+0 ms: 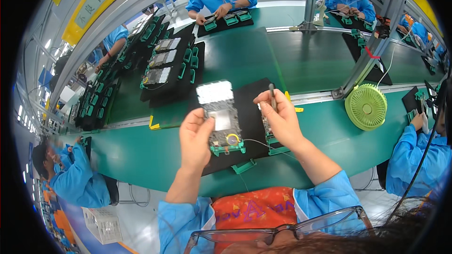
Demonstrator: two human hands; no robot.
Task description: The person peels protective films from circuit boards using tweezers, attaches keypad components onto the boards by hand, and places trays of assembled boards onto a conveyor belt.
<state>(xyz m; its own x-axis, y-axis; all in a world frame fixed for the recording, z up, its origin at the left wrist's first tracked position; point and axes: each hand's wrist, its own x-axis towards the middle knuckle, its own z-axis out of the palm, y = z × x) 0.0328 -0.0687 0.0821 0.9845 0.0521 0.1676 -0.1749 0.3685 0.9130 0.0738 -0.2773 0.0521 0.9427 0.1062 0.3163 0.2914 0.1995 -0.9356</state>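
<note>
My left hand [195, 136] grips a circuit board [221, 120] by its left edge, thumb on its face. The board has silver metal shielding, a round part near its lower end and a green plastic bracket along the bottom. It is raised over a black mat [249, 95]. My right hand [280, 115] is closed around a slim dark pen-like tool [272, 95], which points up; its exact kind is unclear. Below that hand, partly hidden by it, lies another board with a green bracket [278, 151]. A loose green bracket [244, 166] sits at the mat's near edge.
At the left, a black tray [190, 84] carries several boards and green brackets. A green fan [366, 107] stands to the right by a metal post [365, 61]. Co-workers in blue sit around the green table [141, 153]. A thin cable [259, 142] runs beside the held board.
</note>
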